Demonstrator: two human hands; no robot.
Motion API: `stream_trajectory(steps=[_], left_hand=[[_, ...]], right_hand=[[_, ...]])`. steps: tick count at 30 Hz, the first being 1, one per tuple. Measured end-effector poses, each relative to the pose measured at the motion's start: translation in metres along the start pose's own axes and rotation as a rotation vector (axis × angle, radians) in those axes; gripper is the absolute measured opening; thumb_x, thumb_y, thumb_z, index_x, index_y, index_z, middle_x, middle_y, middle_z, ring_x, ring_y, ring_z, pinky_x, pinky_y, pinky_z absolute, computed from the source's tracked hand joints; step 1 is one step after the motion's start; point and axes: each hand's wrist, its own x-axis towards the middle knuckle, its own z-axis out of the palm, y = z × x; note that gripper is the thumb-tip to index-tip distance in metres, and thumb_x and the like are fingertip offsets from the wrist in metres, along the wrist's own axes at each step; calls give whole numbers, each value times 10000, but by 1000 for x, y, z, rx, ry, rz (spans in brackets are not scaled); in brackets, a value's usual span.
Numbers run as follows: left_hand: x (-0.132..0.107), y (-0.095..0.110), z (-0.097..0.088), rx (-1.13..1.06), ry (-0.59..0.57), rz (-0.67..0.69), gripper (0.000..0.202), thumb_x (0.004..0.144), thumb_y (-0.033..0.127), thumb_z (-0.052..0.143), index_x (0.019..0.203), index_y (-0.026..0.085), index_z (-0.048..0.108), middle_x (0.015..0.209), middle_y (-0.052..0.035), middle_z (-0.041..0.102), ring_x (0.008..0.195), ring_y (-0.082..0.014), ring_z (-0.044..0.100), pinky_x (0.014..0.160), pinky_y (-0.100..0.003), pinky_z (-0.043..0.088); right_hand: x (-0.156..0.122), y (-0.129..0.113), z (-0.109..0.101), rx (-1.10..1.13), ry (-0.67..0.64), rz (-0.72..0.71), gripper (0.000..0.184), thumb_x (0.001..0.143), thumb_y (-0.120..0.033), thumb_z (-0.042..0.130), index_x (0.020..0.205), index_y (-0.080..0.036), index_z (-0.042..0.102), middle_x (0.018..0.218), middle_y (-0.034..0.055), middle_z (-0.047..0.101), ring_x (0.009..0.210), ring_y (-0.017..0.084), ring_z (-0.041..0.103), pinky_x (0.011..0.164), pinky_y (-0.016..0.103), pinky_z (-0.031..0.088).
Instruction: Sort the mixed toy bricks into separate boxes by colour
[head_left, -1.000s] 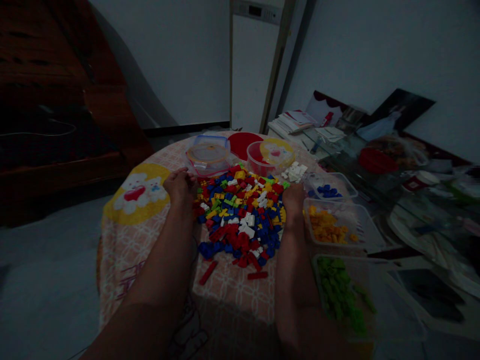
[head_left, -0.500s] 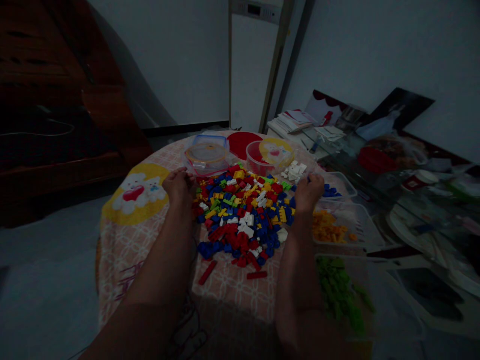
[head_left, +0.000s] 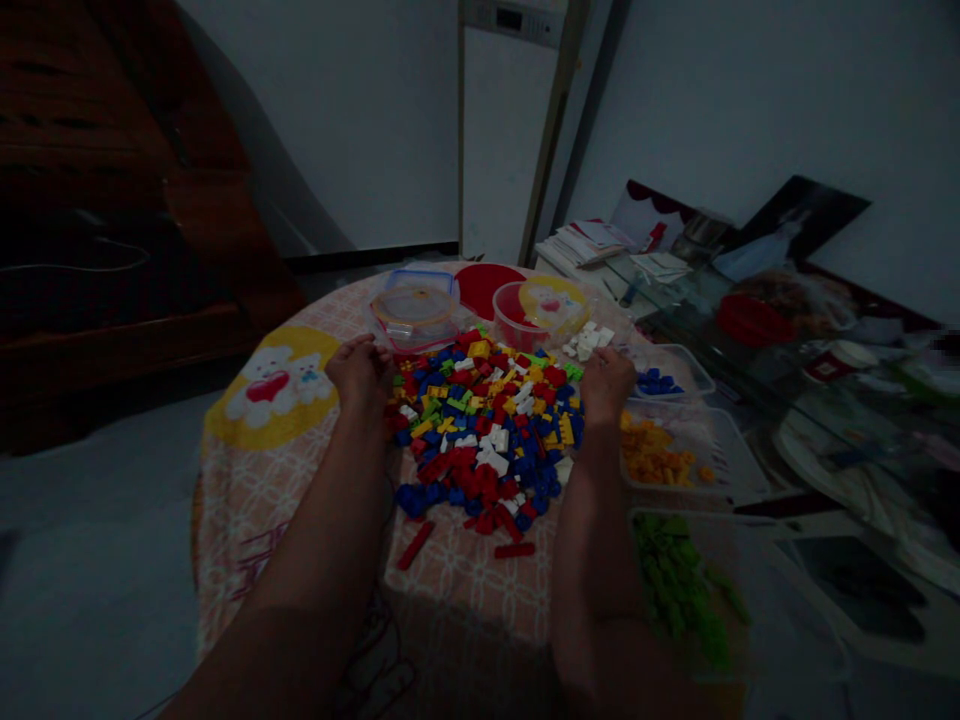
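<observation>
A mixed heap of toy building bricks (head_left: 480,430) in red, blue, yellow, white and green lies between my hands on the round table. At the heap's left edge rests my left hand (head_left: 358,372), its fingers curled in and the fingertips hard to see in the dim light. My right hand (head_left: 609,383) is closed at the right edge of the heap; what its fingers hold, if anything, is hidden. Just beyond it sits a small group of white bricks (head_left: 587,340). Two long red bricks (head_left: 514,550) lie apart near the front of the heap.
At right stand clear boxes with blue bricks (head_left: 657,382), orange-yellow bricks (head_left: 654,455) and green bricks (head_left: 682,590). Clear lidded containers (head_left: 412,305), a round tub (head_left: 514,318) and a red lid (head_left: 487,285) are at the back. A cluttered glass table (head_left: 780,390) adjoins the right side.
My right hand has shifted slightly left, from beside the blue-brick box toward the heap. Something blue at its fingertips earlier no longer shows. My left hand stays put.
</observation>
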Motion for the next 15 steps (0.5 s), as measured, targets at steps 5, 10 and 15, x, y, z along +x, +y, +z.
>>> stream_trajectory(steps=[5,10,15], left_hand=[[-8,7,7,-29,113,-79,202,763,-23,522,841,149,593,545,59,535,465,-61,488,532,-167,435],[-15,13,9,-22,113,-92,219,778,-33,497,848,150,592,566,46,548,466,-71,489,535,-181,443],[-11,9,6,-9,114,-79,233,741,-22,502,858,147,613,599,26,577,486,-83,513,550,-194,480]], right_hand=[[-4,-1,6,-136,-196,-5,359,934,-149,473,1058,-111,808,1078,184,783,1076,284,707,985,335,495],[-8,-1,15,-258,-331,-45,401,944,-85,448,1190,-73,765,1206,206,751,1203,278,672,1052,319,462],[-12,-3,22,-299,-373,2,411,1000,-135,414,1264,-69,722,1273,240,704,1227,304,659,1051,376,478]])
